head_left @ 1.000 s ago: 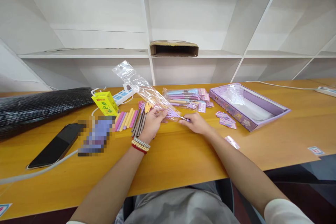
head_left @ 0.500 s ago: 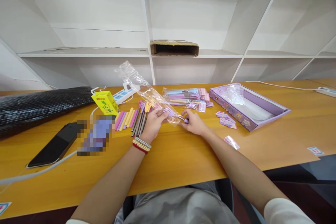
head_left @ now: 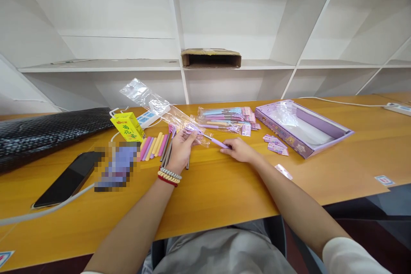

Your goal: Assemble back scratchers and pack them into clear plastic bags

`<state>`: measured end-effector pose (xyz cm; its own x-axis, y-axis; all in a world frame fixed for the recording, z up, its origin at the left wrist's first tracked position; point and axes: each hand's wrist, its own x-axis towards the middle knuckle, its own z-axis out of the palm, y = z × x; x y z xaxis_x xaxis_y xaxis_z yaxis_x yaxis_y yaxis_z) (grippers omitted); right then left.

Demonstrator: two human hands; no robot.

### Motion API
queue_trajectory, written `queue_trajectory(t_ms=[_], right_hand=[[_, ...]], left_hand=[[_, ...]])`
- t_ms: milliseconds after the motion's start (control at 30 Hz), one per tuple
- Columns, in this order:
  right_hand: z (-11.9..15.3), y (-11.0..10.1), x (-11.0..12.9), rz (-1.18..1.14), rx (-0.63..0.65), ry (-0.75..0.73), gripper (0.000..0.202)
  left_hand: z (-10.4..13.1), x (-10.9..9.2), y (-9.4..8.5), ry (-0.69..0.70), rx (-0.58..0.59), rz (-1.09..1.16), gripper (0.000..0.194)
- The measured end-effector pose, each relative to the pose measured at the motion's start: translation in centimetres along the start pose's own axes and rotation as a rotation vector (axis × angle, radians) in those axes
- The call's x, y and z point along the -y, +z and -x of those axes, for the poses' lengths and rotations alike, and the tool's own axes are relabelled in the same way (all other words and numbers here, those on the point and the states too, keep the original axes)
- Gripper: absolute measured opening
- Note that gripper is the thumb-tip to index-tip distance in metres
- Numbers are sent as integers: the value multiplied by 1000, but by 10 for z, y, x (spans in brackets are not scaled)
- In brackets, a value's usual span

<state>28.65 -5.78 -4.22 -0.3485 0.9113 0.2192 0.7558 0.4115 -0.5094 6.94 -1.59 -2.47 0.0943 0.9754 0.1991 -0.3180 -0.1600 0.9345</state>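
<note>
My left hand [head_left: 181, 147] is closed on a long clear plastic bag [head_left: 157, 102], whose far end rises to the upper left. My right hand [head_left: 240, 150] pinches the handle end of a purple back scratcher [head_left: 218, 141]. Its metal rod and head lie toward my left hand, within or behind the wrinkled film; how much is inside I cannot tell. Just left of my left hand lie several dark metal rods [head_left: 166, 152] with claw-shaped heads, partly hidden by it. Beside them is a row of pink, purple and yellow handles [head_left: 154, 145].
Packaged back scratchers [head_left: 224, 115] lie behind my hands. An open purple box [head_left: 321, 135] and small cards [head_left: 278, 147] are at right. Leftward are a yellow drink carton [head_left: 129, 127], power strip [head_left: 147, 117], phone [head_left: 69, 180] and black wrapped bundle [head_left: 54, 130]. A cardboard box [head_left: 212, 61] sits on the shelf.
My left hand and the plastic bag have moved left, away from my right hand. More of the purple handle now shows outside the bag.
</note>
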Motion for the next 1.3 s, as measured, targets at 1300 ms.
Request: queue_trajectory(t_ms=[1300], right_hand=[[3, 13, 15, -331, -60, -50, 88]], left_hand=[[11, 14, 7, -165, 284, -96, 37]])
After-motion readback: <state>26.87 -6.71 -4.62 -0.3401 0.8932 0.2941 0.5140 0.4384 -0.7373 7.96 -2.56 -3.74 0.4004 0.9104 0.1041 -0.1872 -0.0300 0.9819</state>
